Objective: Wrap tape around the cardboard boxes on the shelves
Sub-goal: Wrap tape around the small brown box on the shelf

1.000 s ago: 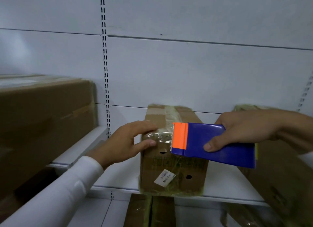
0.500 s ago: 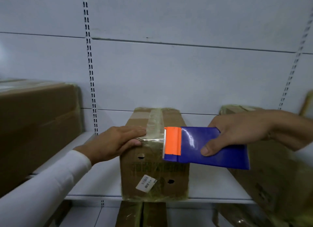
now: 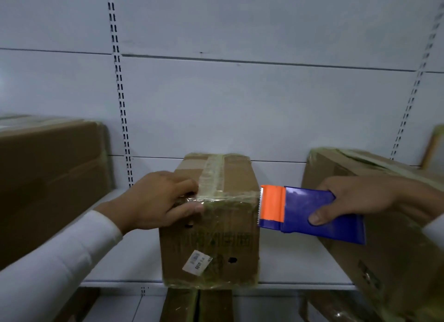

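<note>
Left hand (image 3: pixel 158 201) draped over the middle box's (image 3: pixel 211 240) top-left front corner, thumb on its front; right hand (image 3: pixel 358 199) off its right side, fingers curled.

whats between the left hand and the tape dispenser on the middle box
In the head view, a clear tape strip runs along the middle box top front edge, from the left hand to the tape dispenser.
</note>
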A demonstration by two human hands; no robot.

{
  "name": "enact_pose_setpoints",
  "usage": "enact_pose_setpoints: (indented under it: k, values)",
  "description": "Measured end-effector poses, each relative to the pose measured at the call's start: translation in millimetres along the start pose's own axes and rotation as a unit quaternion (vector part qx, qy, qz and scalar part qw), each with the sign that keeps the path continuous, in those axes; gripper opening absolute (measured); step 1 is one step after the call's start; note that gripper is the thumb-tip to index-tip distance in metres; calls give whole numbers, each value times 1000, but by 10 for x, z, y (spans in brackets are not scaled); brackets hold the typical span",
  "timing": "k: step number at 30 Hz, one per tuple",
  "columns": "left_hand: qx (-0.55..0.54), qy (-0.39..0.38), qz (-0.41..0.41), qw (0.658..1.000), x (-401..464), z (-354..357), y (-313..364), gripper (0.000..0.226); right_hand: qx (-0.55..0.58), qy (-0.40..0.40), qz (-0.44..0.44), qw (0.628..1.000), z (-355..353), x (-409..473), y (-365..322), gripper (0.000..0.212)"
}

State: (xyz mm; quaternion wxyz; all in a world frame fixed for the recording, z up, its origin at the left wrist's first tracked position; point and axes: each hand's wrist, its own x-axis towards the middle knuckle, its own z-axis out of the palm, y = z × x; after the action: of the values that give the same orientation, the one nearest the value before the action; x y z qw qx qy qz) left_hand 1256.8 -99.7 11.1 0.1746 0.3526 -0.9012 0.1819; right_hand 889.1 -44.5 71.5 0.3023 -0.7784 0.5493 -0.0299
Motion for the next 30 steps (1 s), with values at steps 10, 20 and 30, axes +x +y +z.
enact_pose_setpoints:
  k: [10,20,30]
  values:
    - [-21,-42,25,999,495,155,515,68,51,-46,-43,997,87,122,28,23]
    - [-23,-46,58,997,405,194,422,60,6,-25,-9,1000,-28,-144,184,36]
    - [-4,-8,9,1000,433,153,685,65,-54,52,78,994,208,-173,118,42]
